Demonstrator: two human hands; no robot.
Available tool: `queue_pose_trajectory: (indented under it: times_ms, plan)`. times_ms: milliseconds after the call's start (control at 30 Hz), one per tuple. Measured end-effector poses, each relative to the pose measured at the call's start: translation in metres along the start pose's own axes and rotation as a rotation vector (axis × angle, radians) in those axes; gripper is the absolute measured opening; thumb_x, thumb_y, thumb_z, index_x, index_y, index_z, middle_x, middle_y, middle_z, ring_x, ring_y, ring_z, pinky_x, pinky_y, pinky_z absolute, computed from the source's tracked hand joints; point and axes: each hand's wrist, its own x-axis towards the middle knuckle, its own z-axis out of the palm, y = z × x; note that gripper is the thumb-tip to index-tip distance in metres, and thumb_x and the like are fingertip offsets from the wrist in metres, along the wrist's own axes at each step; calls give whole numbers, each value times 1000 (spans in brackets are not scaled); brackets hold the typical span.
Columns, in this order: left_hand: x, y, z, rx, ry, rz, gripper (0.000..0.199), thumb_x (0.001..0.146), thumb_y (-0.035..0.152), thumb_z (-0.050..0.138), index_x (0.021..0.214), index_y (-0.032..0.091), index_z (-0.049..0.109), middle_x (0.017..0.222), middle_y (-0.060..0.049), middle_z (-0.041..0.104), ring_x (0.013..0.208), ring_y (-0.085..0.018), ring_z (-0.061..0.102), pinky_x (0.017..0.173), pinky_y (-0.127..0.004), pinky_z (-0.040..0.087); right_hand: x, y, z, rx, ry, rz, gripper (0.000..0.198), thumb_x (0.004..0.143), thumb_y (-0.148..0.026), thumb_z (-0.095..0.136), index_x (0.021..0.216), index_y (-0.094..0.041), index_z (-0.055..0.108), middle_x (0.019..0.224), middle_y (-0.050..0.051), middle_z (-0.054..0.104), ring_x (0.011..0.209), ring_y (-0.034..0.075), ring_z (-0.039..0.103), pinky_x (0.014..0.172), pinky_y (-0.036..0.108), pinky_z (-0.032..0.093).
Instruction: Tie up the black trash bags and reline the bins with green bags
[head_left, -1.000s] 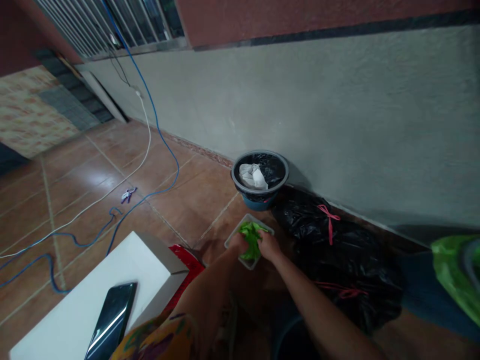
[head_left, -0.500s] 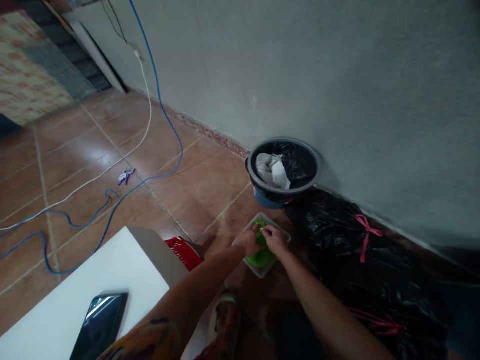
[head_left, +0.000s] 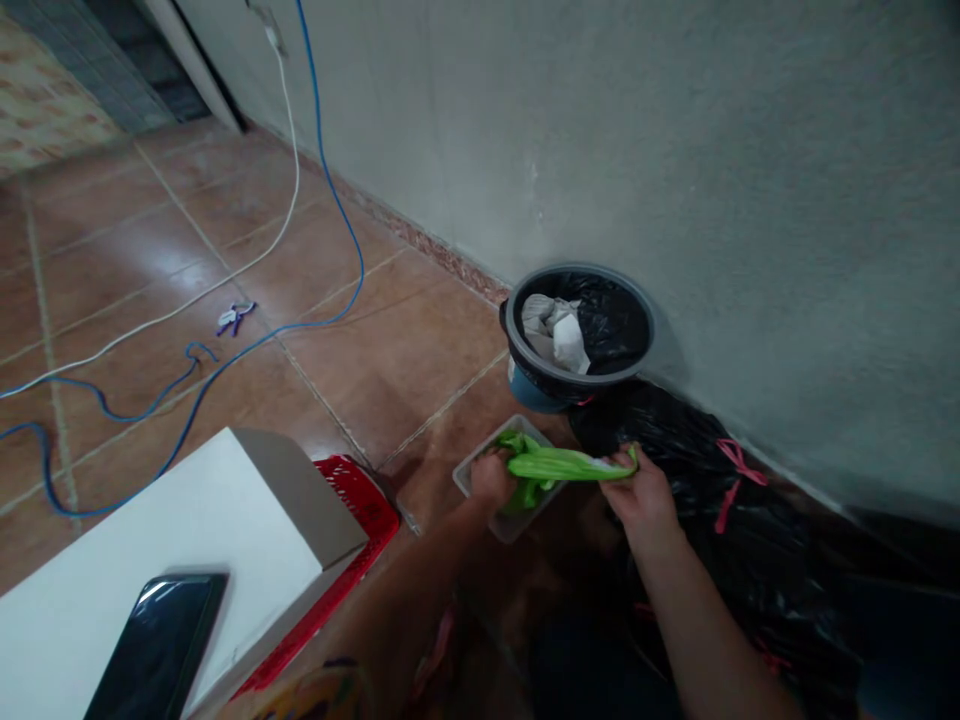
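A bright green, soft-looking strip [head_left: 559, 463] with lengthwise folds and a whitish patch is stretched taut between my hands. Its exact kind does not show clearly. My left hand [head_left: 493, 480] is closed around its left end, over a shallow clear plastic container [head_left: 466, 470]. My right hand [head_left: 643, 488] pinches the other end, out past the container's right side. More crumpled green material [head_left: 523, 497] lies inside the container, below the strip. The container stands on the tiled floor.
A grey-rimmed bin [head_left: 577, 380] lined with black plastic holds crumpled white paper [head_left: 555, 330]. Black garbage bags [head_left: 697, 510] with red ties lie at right. At left, a white box [head_left: 210, 540] carries a phone [head_left: 161, 640] beside a red tray [head_left: 375, 520]; blue cable [head_left: 319, 323] crosses the floor.
My hands were close together over the container; now the right has moved away to the right, drawing the green strip out long. The camera view has shifted slightly.
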Motion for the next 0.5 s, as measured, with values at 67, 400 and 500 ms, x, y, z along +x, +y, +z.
queue_pose_trajectory:
  times_ms: [67, 400, 500]
  plan:
    - [-4, 4, -1, -23, 58, 62, 44, 73, 15, 58, 116, 20, 67, 127, -9, 63, 120, -25, 55, 107, -40, 38, -7, 11, 2, -275, -81, 8, 33, 73, -50, 69, 77, -22, 52, 48, -12, 40, 40, 7, 42, 44, 21, 40]
    - [-10, 0, 2, 230, -5, 107, 38, 78, 22, 56, 115, 17, 65, 126, -13, 62, 120, -29, 52, 109, -46, 30, -15, 15, 8, -1407, -327, -394, 25, 79, -31, 54, 89, -19, 74, 86, 10, 74, 83, 23, 67, 76, 32, 48]
    - [-8, -2, 3, 255, -39, 56, 43, 80, 21, 55, 122, 19, 59, 117, -12, 66, 116, -29, 55, 106, -47, 33, -11, -14, 1, -1032, -117, -396, 32, 76, -41, 60, 92, -17, 73, 77, 6, 73, 70, 20, 66, 65, 29, 49]
